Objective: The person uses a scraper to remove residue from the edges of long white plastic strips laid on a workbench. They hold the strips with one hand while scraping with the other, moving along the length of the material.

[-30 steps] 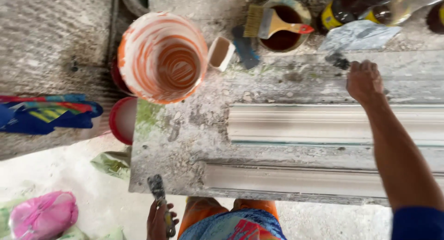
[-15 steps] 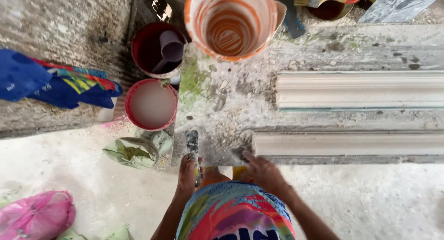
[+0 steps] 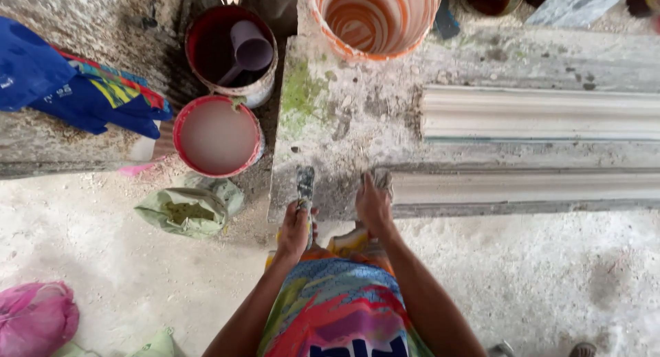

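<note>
**Putty knife and cloth at the near edge of the slab**

Rough grey concrete work slab (image 3: pixel 357 116), mottled with green and white stains, filling the upper right. Pale dusty ground (image 3: pixel 536 281) below and to the left. Lying lengthwise on the slab, two long white plaster cornice mouldings: a far moulding (image 3: pixel 543 113) mid-slab and a near moulding (image 3: pixel 529 187) along the front edge. Standing at the slab's far corner, a large orange-and-white streaked plastic bucket (image 3: pixel 375 16). Off the slab's left side, a red-rimmed pail of dark liquid (image 3: pixel 227 58) with a purple plastic scoop (image 3: pixel 249 52) in it, and just beside it a red-rimmed pail of pale grey mix (image 3: pixel 217 137). Draped on the wall at far left, a blue patterned cloth (image 3: pixel 62 89). On the ground, an opened greenish sack (image 3: pixel 185 211) and a pink bag (image 3: pixel 34 319).

Left hand (image 3: pixel 295 230) curled tight around the handle of a plaster-caked metal putty knife (image 3: pixel 304 186), blade pointing away and resting on the slab's near edge. Right hand (image 3: pixel 373 207) just beside it, fingers bent down over a small grey rag (image 3: pixel 379 178), pressed at the left end of the near moulding.
</note>
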